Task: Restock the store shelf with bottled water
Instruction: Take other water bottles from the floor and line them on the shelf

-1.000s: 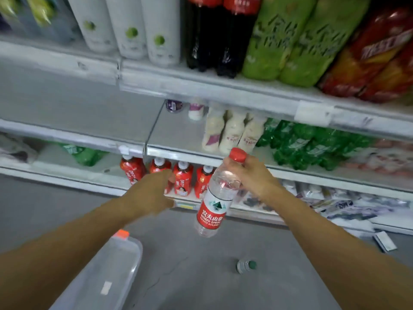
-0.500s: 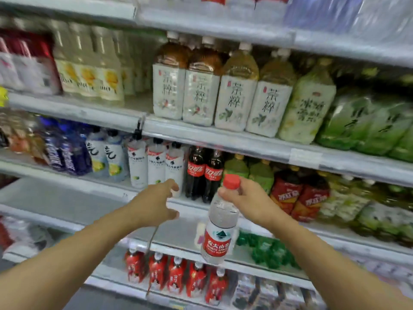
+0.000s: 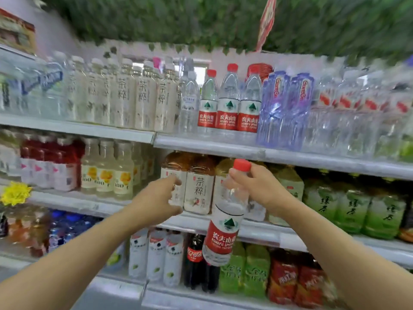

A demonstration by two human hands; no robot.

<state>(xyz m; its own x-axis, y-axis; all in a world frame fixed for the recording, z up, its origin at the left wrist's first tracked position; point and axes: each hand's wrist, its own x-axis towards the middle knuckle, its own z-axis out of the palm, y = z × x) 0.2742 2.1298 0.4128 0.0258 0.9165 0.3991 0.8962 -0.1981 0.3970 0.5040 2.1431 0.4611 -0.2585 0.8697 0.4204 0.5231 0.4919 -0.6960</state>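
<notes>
My right hand (image 3: pixel 260 186) grips a clear water bottle (image 3: pixel 223 224) by its neck, just under the red cap; the bottle hangs tilted, its red label toward me, in front of the middle shelves. My left hand (image 3: pixel 156 198) is raised to the left of it, fingers loosely curled, holding nothing. Up on the top shelf (image 3: pixel 245 151) stand three matching red-label water bottles (image 3: pixel 228 104) in a row, above and slightly left of the held bottle.
Pale tea bottles (image 3: pixel 143 99) fill the top shelf to the left of the water; purple-wrapped water packs (image 3: pixel 288 108) sit to the right. Lower shelves hold tea, juice, cola and green drinks. Green foliage hangs above the shelving.
My view has swung up from the floor and low shelves to the top shelf. The right hand has kept its hold on the bottle, and both hands have risen.
</notes>
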